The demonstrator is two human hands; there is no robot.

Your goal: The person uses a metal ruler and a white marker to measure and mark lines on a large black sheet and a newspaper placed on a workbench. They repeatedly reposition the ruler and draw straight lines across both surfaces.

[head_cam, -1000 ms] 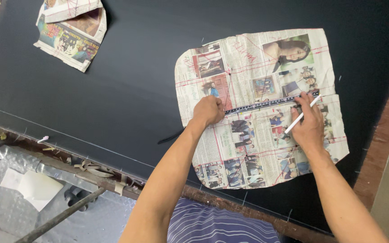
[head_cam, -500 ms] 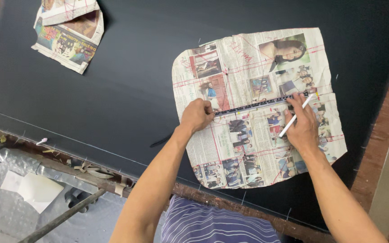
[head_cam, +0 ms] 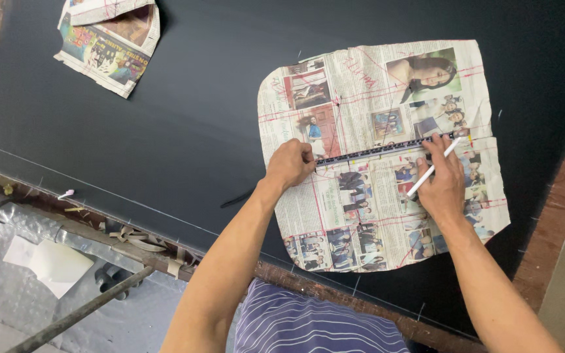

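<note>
The left hand [head_cam: 290, 163] has slid leftward along the dark ruler [head_cam: 387, 150], fingers curled together pinning its end to the newspaper pattern [head_cam: 374, 98], while the right hand [head_cam: 441, 186], clamped on a white pencil [head_cam: 431, 168], holds at the ruler's other end, suggesting the line is being set

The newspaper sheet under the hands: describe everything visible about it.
The newspaper sheet is a single piece of printed newsprint cut to a shape with rounded corners on its left side, covered in colour photographs and text columns and marked with red drawn lines. It lies flat on the black cloth. A dark ruler lies across its middle; the left hand presses the ruler's left end, and the right hand, holding a white pencil, rests on the paper near the ruler's right end.
</note>
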